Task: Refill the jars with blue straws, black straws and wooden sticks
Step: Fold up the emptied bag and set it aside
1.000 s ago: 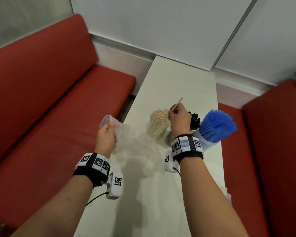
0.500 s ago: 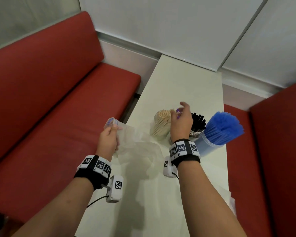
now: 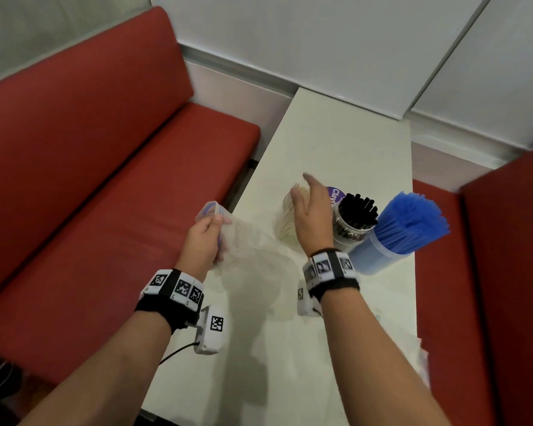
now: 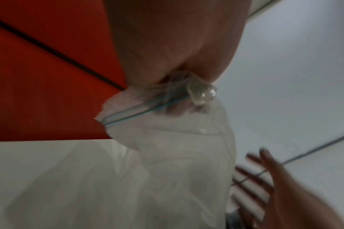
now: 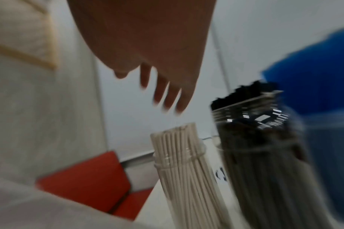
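Three clear jars stand together on the white table [image 3: 336, 142]. One holds wooden sticks [image 3: 286, 216] [image 5: 186, 162], one black straws [image 3: 356, 215] [image 5: 261, 139], one blue straws [image 3: 410, 219] [image 5: 314, 65]. My right hand [image 3: 311, 210] [image 5: 163, 86] hovers above the stick jar with straight fingers and holds nothing. My left hand [image 3: 205, 238] pinches the zip edge of a limp clear plastic bag [image 3: 246, 244] [image 4: 167, 131] to the left of the jars, and the bag hangs down to the table.
Red benches [image 3: 105, 186] run along both sides of the narrow table. A purple lid [image 3: 335, 195] lies behind the jars. Crumpled plastic [image 3: 413, 348] lies at the table's right edge near my right arm. A white wall closes the far end.
One second ago my right hand pinched a single wooden stick over the stick jar. Now the stick has left my fingers, and the hand is spread above the jar.
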{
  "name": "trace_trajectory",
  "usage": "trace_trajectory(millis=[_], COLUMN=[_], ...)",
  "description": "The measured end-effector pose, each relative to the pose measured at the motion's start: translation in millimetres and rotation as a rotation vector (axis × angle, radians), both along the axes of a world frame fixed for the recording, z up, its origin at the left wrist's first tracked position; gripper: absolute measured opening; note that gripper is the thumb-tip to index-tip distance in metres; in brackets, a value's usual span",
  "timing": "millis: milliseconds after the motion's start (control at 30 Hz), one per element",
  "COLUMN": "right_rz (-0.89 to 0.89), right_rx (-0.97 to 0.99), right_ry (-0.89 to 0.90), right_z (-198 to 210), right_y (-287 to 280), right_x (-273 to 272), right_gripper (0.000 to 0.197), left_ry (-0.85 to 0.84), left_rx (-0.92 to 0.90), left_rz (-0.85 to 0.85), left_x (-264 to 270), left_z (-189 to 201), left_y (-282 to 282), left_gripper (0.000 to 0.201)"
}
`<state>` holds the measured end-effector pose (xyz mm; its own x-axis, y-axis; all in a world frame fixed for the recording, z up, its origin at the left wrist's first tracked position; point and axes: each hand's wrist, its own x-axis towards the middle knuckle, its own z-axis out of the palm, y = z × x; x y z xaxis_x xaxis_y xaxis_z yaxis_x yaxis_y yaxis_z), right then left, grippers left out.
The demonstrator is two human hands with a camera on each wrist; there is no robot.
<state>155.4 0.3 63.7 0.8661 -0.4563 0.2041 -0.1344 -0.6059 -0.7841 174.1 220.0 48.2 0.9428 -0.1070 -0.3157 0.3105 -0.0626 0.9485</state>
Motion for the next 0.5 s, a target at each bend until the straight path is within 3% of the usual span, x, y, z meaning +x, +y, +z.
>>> trace_trajectory(millis=[67, 133, 167, 233, 300, 367, 433, 467, 500], right_rz=[0.105, 0.219, 0.238, 0.17, 0.053, -0.003, -0.017, -0.032, -0.052], right_rx=[0.298, 0.343, 0.346, 0.452, 0.568, 0.567, 0.495, 0.444, 0.413], right_ry=[0.142, 0.472, 0.58, 0.566, 0.426, 0.308, 0.217, 0.189, 0.167], right_z=[-6, -21, -29, -42, -42, -26, -6, 3, 10], right_y=[-5, -11, -13, -12, -19, -36, -53, -61, -67], right_x=[-36, -77, -93, -109, -114, -121, -134, -141, -149], right_gripper=[0.087, 0.122, 0.127, 0.107, 0.061, 0.025, 0.015, 0.016, 0.016], left_ry=[0.023, 0.054, 0.063, 0.074, 0.086, 0.113, 0.113, 0.071, 0.015], left_rx=[-0.062, -0.127, -0.139, -0.133, -0.205, -0.369, -0.392, -0.339, -0.264], left_rz=[0.024, 0.027, 0.021, 0.037, 0.043, -0.134, -0.415, -0.543, -0.639], left_x=[7, 14, 16, 17, 16, 13, 4, -3, -11], left_z=[9, 18, 22, 31, 38, 45, 51, 54, 56], left_y=[1, 2, 2, -1, -3, -3, -4, -7, -12], left_gripper=[0.031, 0.035, 0.035, 0.031, 0.037, 0.056, 0.089, 0.093, 0.084])
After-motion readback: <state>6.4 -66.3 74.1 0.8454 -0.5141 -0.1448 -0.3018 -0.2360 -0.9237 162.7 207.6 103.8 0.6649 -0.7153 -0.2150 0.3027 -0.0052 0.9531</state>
